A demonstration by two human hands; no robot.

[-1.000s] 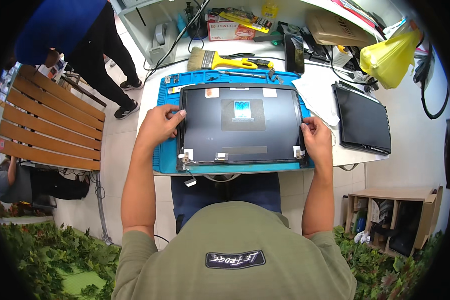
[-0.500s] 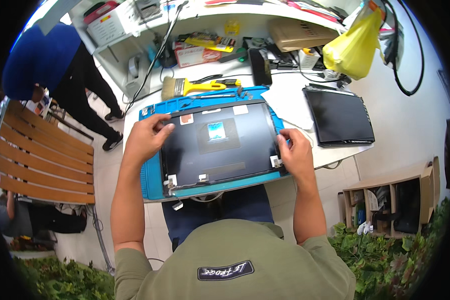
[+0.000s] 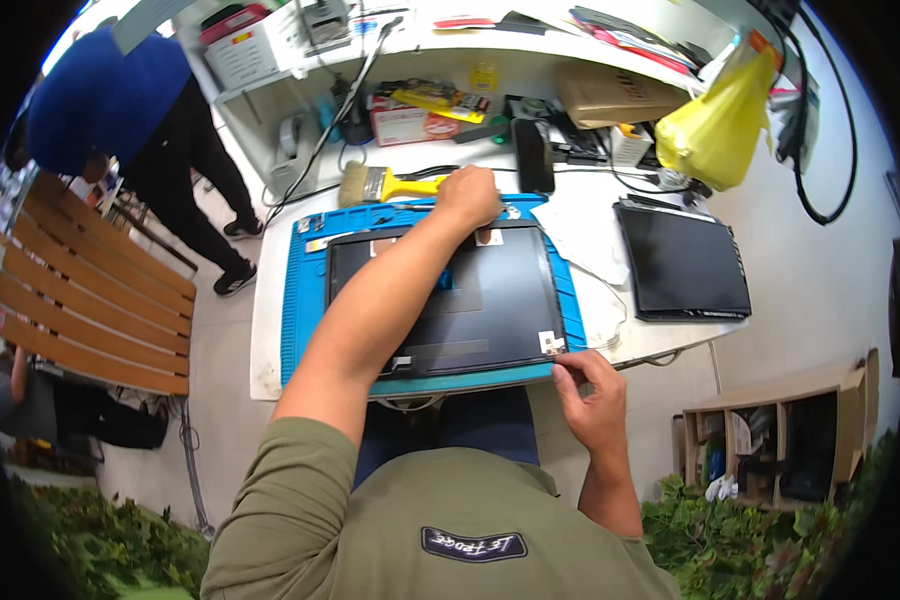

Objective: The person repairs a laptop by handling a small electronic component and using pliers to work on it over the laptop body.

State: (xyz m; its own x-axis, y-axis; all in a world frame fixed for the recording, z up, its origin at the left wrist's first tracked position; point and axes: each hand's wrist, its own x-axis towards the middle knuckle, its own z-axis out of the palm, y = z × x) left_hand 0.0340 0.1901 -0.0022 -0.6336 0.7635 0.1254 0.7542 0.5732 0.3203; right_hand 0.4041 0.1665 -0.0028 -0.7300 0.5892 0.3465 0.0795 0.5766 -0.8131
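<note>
A dark laptop lid (image 3: pixel 515 290) lies on a blue work mat (image 3: pixel 305 300), with pale patches near its edges and a cable end at its near right corner. My left forearm crosses over the lid. My left hand (image 3: pixel 468 197) is closed at the mat's far edge, beside the yellow handle of a paintbrush (image 3: pixel 375 185); its fingertips and anything in them are hidden. At the lid's near right corner, my right hand (image 3: pixel 595 395) has thumb and forefinger drawn together on the edge, the other fingers curled.
A black phone (image 3: pixel 534 156) stands beyond the mat. To the right are white paper (image 3: pixel 580 235) and a flat black laptop part (image 3: pixel 685 260). A yellow bag (image 3: pixel 715 130) hangs at the right. A person in blue (image 3: pixel 110 100) stands near a slatted wooden bench (image 3: pixel 90 290).
My left hand has left the lid's left edge and reached across to the mat's far side. My right hand has slid down the right edge to the near corner.
</note>
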